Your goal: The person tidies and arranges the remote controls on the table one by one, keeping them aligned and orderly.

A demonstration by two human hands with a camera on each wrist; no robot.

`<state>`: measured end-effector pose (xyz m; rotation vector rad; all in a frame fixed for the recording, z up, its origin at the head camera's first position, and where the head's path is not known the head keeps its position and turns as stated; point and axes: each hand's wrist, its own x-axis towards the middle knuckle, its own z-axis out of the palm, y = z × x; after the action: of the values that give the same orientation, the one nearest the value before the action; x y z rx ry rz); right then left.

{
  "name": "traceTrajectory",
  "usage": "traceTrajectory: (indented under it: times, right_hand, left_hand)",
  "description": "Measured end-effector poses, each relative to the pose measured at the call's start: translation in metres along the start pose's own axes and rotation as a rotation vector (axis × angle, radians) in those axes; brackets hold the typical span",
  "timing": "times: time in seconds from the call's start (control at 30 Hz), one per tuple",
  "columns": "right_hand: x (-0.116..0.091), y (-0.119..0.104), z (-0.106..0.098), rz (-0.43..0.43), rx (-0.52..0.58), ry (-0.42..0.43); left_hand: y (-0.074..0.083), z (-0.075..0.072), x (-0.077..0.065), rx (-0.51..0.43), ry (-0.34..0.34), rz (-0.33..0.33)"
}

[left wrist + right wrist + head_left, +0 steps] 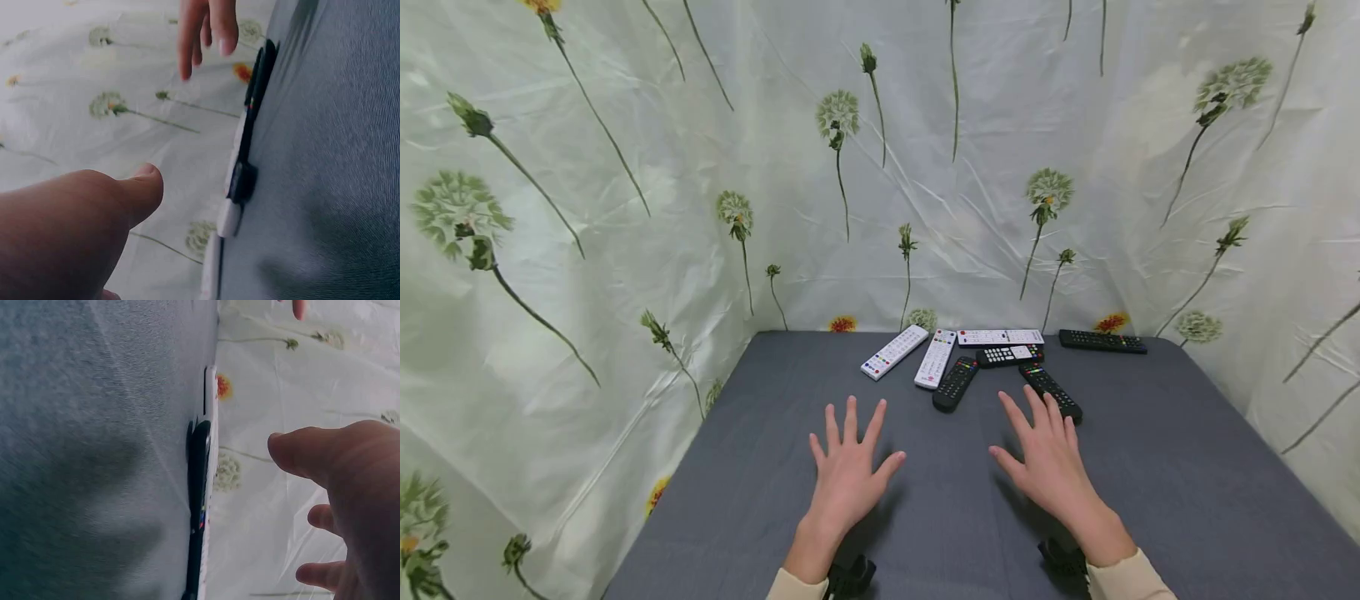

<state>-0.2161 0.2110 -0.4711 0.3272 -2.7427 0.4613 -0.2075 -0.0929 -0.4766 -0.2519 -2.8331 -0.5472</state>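
Both hands hover over a dark grey table with fingers spread, holding nothing. The left hand point(848, 475) is nearest to a white remote control point(895, 352) that lies slanted and a second white remote control point(936, 360). Beyond the right hand point(1051, 458), its fingertips partly cover a black remote control point(1049, 390) in the head view. Between the hands and farther back lies another black remote control point(956, 384). A black remote with pale buttons point(1009, 356) lies before a white remote lying sideways point(1000, 337). In the left wrist view the left thumb point(147, 187) points forward.
A further black remote control point(1102, 342) lies apart at the table's back right. Behind and beside the grey table point(775, 400) hangs a pale curtain point(880, 192) printed with dandelions. Black straps point(850, 577) sit at both wrists.
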Motion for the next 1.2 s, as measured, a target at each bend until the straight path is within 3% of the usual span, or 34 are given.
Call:
traceTrajectory:
  times: [0.23, 0.37, 0.67, 0.83, 1.03, 1.2]
  right_hand:
    - [0.013, -0.006, -0.01, -0.068, -0.006, -0.02]
    - [0.022, -0.008, -0.013, -0.124, -0.021, -0.026]
    - [0.05, -0.015, -0.015, -0.242, -0.022, -0.06]
    - [0.069, -0.021, -0.008, -0.29, -0.04, -0.078]
    - [0.091, -0.028, 0.004, -0.349, -0.02, -0.106]
    - [0.115, -0.031, 0.007, -0.366, 0.036, -0.116]
  left_hand:
    - [0.007, -0.019, -0.006, -0.019, -0.025, 0.043]
    - [0.006, -0.027, 0.0, -0.009, -0.019, 0.069]
    - [-0.004, -0.032, 0.03, 0.05, -0.097, 0.107]
    - [-0.013, -0.026, 0.048, 0.089, -0.099, 0.142]
    - [-0.022, -0.017, 0.068, 0.068, -0.154, 0.128]
    - [-0.027, -0.012, 0.092, 0.075, -0.135, 0.135]
